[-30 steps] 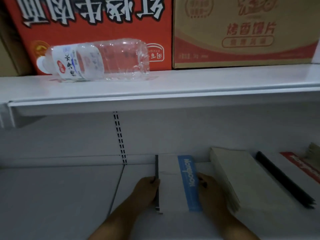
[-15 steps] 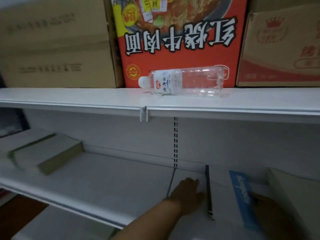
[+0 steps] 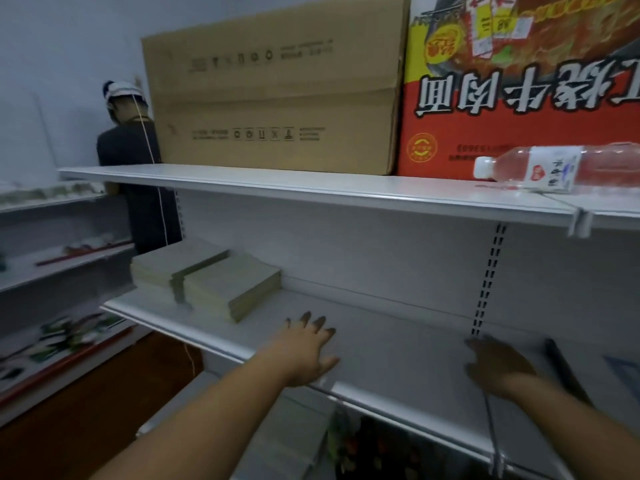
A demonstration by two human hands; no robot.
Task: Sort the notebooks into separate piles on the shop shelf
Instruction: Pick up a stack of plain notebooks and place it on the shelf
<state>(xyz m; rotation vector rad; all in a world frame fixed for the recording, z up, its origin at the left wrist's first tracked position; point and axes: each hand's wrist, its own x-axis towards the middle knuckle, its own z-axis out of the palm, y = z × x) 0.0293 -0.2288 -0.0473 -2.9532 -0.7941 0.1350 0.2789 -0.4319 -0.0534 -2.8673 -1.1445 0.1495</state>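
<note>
Bottle (image 3: pixel 554 169) lying on upper shelf (image 3: pixel 311 192) | cartons (image 3: pixel 277 88) behind | bystander (image 3: pixel 135 161) left

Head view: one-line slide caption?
Both open hands, left hand and right hand, over white metal shelf beside stacked olive-green notebooks.

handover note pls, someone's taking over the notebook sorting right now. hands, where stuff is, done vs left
Left hand: open, fingers spread over the bare middle shelf, holding nothing.
Right hand: open, low over the same shelf, empty; blurred.
Two stacks of greenish notebooks sit side by side at the shelf's left end.
Black-spined notebook lies at the right edge, mostly cut off.
Done: the two left piles.
Left: likely the right-side notebooks; the rest is out of view.
</note>
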